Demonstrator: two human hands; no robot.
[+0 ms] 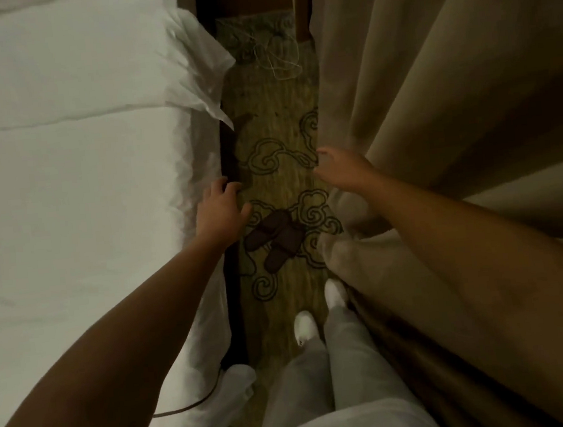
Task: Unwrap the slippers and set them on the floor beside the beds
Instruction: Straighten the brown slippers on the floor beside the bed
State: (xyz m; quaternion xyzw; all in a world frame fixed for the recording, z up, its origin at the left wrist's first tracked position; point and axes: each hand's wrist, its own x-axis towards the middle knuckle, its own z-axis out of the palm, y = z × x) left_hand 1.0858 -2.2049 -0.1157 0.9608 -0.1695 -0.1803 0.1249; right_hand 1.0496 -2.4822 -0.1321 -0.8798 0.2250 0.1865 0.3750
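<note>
Observed from the head camera, looking down a narrow aisle between a white bed (pixel 62 165) at 9 o'clock and a beige curtain (pixel 432 78) at 3 o'clock. A pair of dark slippers (pixel 273 240) lies on the patterned carpet (pixel 281 185) just below frame centre, close against the bed base; the two overlap at an angle and are not aligned side by side. No wrapping is visible on them. A sheet of clear plastic wrapper (pixel 203 73) lies on the bed edge at 11 o'clock, draping over the side. Left hand (pixel 221 208): fingers spread and relaxed, holding nothing, positioned above the bed edge just up from the slippers. Right hand (pixel 339 168): also spread with nothing held, near the curtain fold at 2 o'clock of the slippers. The person's white shoes (pixel 306 326) stand at 6 o'clock. A thin white cord (pixel 275 55) lies loose on the carpet at 12 o'clock. Assessment: for this bed, unwrapping and placing appear complete; straightening the pair, removing the wrapper and any further bed would remain. No brand, label or legible writing found on any item.
</note>
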